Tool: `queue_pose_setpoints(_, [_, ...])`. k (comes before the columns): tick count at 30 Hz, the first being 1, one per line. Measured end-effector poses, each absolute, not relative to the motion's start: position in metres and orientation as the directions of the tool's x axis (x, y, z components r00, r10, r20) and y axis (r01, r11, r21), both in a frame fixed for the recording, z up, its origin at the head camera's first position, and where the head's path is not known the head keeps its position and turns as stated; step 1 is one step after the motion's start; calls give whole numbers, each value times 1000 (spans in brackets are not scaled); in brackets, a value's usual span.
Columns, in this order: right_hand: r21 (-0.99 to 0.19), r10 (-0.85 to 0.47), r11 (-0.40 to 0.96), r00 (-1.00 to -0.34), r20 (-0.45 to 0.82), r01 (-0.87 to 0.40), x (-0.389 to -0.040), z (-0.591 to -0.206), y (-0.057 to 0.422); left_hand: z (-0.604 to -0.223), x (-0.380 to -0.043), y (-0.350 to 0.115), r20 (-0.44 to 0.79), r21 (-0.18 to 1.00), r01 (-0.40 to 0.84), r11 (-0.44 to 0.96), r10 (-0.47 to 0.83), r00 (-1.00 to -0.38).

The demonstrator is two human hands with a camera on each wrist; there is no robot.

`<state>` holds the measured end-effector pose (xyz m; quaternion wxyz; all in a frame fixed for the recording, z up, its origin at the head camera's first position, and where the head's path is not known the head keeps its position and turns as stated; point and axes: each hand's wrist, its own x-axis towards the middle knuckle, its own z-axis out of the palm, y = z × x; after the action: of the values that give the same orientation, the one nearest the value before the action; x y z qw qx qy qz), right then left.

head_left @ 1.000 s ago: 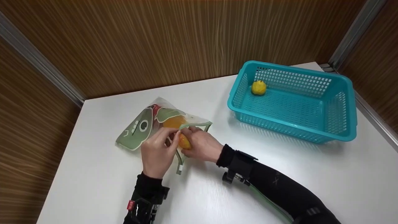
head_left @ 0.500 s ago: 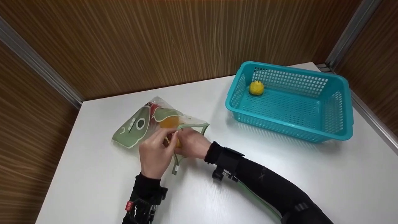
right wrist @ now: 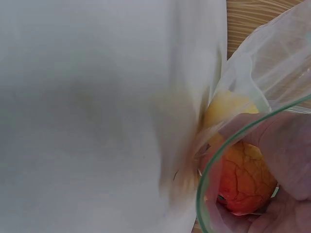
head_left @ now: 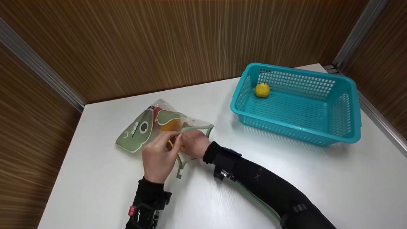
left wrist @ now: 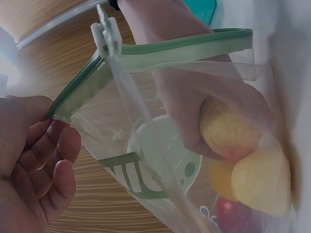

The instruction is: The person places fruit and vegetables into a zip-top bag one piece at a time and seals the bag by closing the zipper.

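A clear zip bag (head_left: 133, 140) with a green cartoon face lies on the white table, its green-edged mouth spread apart. My left hand (head_left: 158, 160) pinches that edge between thumb and fingertips, as the left wrist view shows. My right hand (head_left: 196, 143) reaches inside the mouth and grips a round red-and-orange fruit (right wrist: 243, 179). In the left wrist view, this fruit (left wrist: 226, 127) touches or nearly touches a pale yellow fruit (left wrist: 262, 182). A red fruit (left wrist: 231, 213) and an orange one (head_left: 171, 125) show through the plastic. A white slider (left wrist: 107, 36) sits on the zip.
To the right stands a turquoise basket (head_left: 287, 132) with a single knobbly yellow fruit (head_left: 262, 90) at its left end. Wood-grain panels (head_left: 190, 44) close off the table's back and sides.
My right hand has pushed leftward and deeper into the bag with the fruit, which is now mostly hidden in the head view. The left hand keeps its pinch on the edge.
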<state>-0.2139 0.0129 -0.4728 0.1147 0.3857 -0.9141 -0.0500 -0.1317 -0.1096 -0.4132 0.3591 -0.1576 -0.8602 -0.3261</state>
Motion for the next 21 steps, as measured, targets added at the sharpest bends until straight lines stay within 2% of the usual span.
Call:
queue_pose_setpoints(1, [229,-730,683,-662,170,-694,-215,-473,13,-413,-132,-110,721,449,506,736,36,-692])
queue_pose_setpoints(3, [250,-738,674,-654,169,-696,-217,-472,12,-413,-132,-110,720,453,508,732,35,-693])
queue_pose_setpoints(8, [63,-686,720,-695,216,-691,-216,-470,15,-412,-133,-109,717,454,511,730,41,-696])
queue_pose_setpoints(10, [58,-673,725,-688,273,-686,-213,-470,17,-412,-134,-110,718,451,510,732,43,-695])
queue_pose_setpoints(14, [207,-690,711,-609,391,-673,-204,-468,23,-412,-135,-110,721,447,510,735,42,-692])
queue_pose_setpoints(15, [190,-681,714,-607,409,-674,-201,-467,25,-412,-135,-110,721,447,511,735,42,-692])
queue_pose_setpoints(18, [17,-646,716,-653,395,-698,-193,-462,33,-411,-135,-111,720,447,511,734,43,-692])
queue_pose_setpoints(21, [-276,-567,704,-752,335,-654,-185,-455,42,-411,-135,-111,721,444,511,736,45,-691])
